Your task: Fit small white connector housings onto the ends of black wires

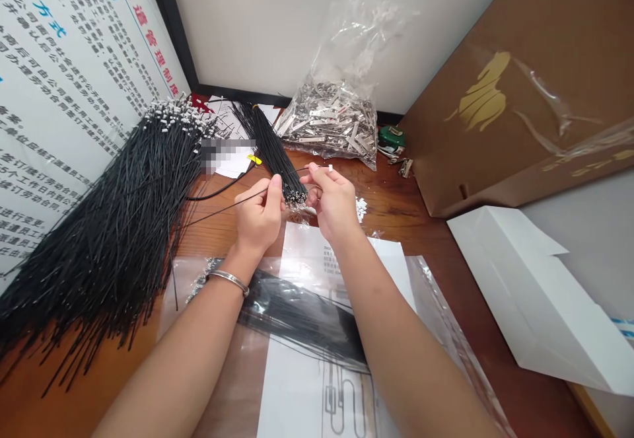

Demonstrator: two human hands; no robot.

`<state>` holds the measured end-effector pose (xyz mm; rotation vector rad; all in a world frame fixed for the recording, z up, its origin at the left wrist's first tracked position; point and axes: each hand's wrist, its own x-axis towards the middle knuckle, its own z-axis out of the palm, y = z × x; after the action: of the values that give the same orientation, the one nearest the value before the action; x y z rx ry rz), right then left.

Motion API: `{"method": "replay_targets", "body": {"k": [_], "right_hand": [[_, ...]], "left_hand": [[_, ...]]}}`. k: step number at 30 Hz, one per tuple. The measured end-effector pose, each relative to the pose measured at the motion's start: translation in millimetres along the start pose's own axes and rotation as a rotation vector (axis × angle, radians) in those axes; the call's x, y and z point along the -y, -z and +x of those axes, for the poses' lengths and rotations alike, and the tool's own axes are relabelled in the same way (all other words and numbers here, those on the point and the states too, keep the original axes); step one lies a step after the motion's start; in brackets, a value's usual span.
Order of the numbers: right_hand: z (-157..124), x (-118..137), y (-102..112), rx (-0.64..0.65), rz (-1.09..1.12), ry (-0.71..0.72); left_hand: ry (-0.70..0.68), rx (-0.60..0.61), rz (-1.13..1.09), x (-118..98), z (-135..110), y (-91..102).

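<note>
My left hand (260, 213) pinches a thin black cord (222, 204) between thumb and fingers, and the cord trails off to the left. Close by, my right hand (335, 203) is closed on the same cord, near an end with a small white tip (331, 168). Just behind my hands lies a tied bundle of black cords (272, 144) with silvery ends pointing toward me. Under my forearms, a clear plastic bag (430, 332) holds more black cords (302, 312). A printed sheet (292, 385) with a line drawing lies there too.
A big heap of black cords (109, 226) with white tips leans at the left by a printed board (59, 61). At the back sits a clear bag of metal clips (331, 121) beside a green tape measure (391, 137). A brown box (535, 48) and white box (520, 279) stand right.
</note>
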<state>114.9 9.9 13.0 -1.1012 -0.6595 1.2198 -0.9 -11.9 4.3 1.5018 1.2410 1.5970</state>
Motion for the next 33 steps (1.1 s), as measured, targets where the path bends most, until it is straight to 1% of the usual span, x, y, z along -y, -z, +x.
{"method": "replay_targets", "body": {"k": [2,4,5,6,8,10,12,14,16,18,22,25,27,30,31,33], "right_hand": [[-1.4,0.7,-0.8,0.051,-0.024,-0.027],[-2.6,0.9,-1.5,0.11,-0.059,-0.05],[-3.0,0.7,-1.5,0.123,-0.075,-0.055],[-3.1,0.3,-1.1,0.122,-0.094,-0.057],[-2.5,-1.5,0.7,0.085,-0.152,-0.032],[-1.3,-3.9,3.6,0.033,-0.283,0.041],[-0.2,-6.1,6.8,-0.009,-0.512,0.144],[0.0,-7.3,9.3,-0.02,-0.784,0.224],[-0.6,-7.2,10.8,-0.004,-1.006,0.264],[-1.5,-6.5,11.6,0.025,-1.134,0.281],[-2.2,-6.2,12.1,0.068,-1.209,0.302],[-2.2,-6.6,12.1,0.091,-1.209,0.314],[-2.4,-6.7,11.8,0.103,-1.208,0.339],[-3.0,-7.0,11.5,0.128,-1.228,0.378],[-3.0,-7.3,11.6,0.133,-1.243,0.381],[-2.6,-8.2,12.3,0.13,-1.268,0.379]], "left_hand": [[0.031,-0.043,-0.03,1.0,2.5,0.3],[0.092,-0.144,-0.098,3.3,8.8,3.4],[0.132,-0.227,-0.15,4.5,13.1,6.3],[0.173,-0.311,-0.205,5.5,17.8,10.0],[0.237,-0.416,-0.309,6.9,26.6,18.4],[0.323,-0.426,-0.397,7.4,32.6,25.4],[0.388,-0.392,-0.466,7.5,34.7,28.5],[0.422,-0.337,-0.491,7.7,33.6,26.9],[0.424,-0.275,-0.483,7.9,30.4,22.2],[0.399,-0.208,-0.469,8.2,26.3,16.3],[0.332,-0.033,-0.488,7.1,18.6,7.3],[0.35,0.08,-0.533,1.9,16.9,6.2],[0.423,0.123,-0.584,-3.5,18.4,8.7],[0.557,0.133,-0.69,-10.0,22.5,16.4],[0.569,0.132,-0.718,-10.7,23.5,19.3],[0.545,0.14,-0.727,-9.8,24.5,24.2]]}}
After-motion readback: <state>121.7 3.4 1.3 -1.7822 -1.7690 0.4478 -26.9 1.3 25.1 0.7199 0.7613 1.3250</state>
